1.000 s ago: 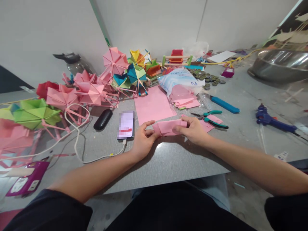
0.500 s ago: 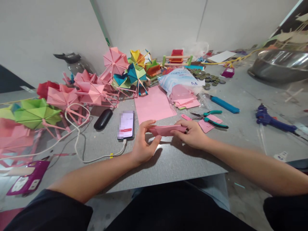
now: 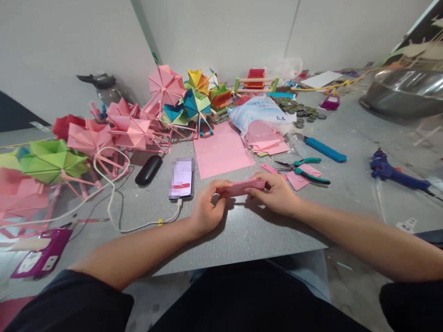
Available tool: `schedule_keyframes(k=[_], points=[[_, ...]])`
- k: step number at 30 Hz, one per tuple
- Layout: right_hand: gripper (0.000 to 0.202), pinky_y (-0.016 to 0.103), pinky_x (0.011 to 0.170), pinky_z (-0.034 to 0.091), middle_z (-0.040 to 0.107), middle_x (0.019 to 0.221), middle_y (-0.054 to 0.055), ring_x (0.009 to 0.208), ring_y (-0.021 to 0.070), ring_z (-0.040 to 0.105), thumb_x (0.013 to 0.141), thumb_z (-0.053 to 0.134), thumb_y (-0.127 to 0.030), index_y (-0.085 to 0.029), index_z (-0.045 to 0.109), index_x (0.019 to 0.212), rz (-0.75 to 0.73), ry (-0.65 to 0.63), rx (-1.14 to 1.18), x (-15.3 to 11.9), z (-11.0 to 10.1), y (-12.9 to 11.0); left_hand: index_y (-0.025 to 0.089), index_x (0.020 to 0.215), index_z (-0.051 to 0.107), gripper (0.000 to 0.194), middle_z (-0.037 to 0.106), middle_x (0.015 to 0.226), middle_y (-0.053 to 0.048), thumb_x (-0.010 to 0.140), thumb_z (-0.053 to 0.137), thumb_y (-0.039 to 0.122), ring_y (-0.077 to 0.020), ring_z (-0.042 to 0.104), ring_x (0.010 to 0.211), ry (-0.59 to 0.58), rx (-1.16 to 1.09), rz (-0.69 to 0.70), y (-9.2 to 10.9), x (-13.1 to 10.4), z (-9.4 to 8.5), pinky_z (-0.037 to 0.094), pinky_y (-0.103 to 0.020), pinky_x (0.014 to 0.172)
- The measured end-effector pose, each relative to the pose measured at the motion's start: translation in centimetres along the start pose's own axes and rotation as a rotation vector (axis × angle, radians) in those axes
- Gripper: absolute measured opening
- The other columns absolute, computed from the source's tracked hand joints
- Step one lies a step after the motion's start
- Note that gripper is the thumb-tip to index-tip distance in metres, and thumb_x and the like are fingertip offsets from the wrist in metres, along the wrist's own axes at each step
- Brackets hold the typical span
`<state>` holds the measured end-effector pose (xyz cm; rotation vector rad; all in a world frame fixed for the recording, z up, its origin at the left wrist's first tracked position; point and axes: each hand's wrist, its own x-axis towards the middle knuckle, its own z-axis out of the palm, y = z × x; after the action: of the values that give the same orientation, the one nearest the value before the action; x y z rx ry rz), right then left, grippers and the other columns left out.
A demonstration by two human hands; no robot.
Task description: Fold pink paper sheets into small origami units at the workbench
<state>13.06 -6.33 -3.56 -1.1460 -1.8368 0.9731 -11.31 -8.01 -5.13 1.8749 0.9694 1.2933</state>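
Note:
A folded piece of pink paper is held level just above the table's near part. My left hand pinches its left end between thumb and fingers. At the other end, my right hand grips it with the thumb on the near face and the fingers behind. A flat pink sheet lies beyond the hands. To the right of my right hand are green-handled pliers, resting on small pink paper pieces. A phone with a cable plugged in lies left of my left hand.
Pink and green folded-paper models crowd the left and back. A black case sits by the phone. Behind lie an A4 copy paper bag and coins. On the right are a blue-handled tool, a glue gun and a metal basin.
The fingers and thumb of my left hand have closed onto the left end of the folded pink paper. My right hand keeps its hold with little movement.

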Motion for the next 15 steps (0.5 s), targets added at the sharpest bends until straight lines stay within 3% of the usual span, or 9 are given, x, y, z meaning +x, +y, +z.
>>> schedule_keyframes(k=[5,11,15], points=[[0.018,0.038,0.067,0.054,0.073,0.08,0.003,0.073,0.0211,0.066,0.093,0.074,-0.042,-0.024,0.074,0.092,-0.031,-0.01,0.023,0.0,0.0,-0.3,0.022,0.117,0.074,0.033,0.081,0.116,-0.01,0.091,0.061,0.007,-0.0232,0.077,0.107,-0.007,-0.009,-0.006,-0.2,0.0,0.0,0.064,-0.043,0.099],[0.01,0.042,0.08,0.06,0.078,0.092,0.006,0.086,0.0242,0.072,0.093,0.073,-0.035,-0.026,0.077,0.094,-0.068,-0.01,0.009,0.1,0.0,-0.2,0.024,0.101,0.074,0.009,0.082,0.124,-0.013,0.099,0.066,0.02,-0.027,0.077,0.115,-0.087,-0.056,-0.045,1.2,-0.1,-0.3,0.062,-0.051,0.107],[0.011,0.044,0.086,0.06,0.077,0.096,0.006,0.09,0.0248,0.072,0.094,0.073,-0.036,-0.026,0.078,0.096,-0.141,-0.027,0.0,0.1,0.0,-0.1,0.024,0.099,0.078,0.017,0.084,0.124,-0.012,0.105,0.062,0.026,-0.027,0.078,0.116,-0.121,-0.089,-0.039,1.7,0.0,-0.6,0.062,-0.05,0.108]])
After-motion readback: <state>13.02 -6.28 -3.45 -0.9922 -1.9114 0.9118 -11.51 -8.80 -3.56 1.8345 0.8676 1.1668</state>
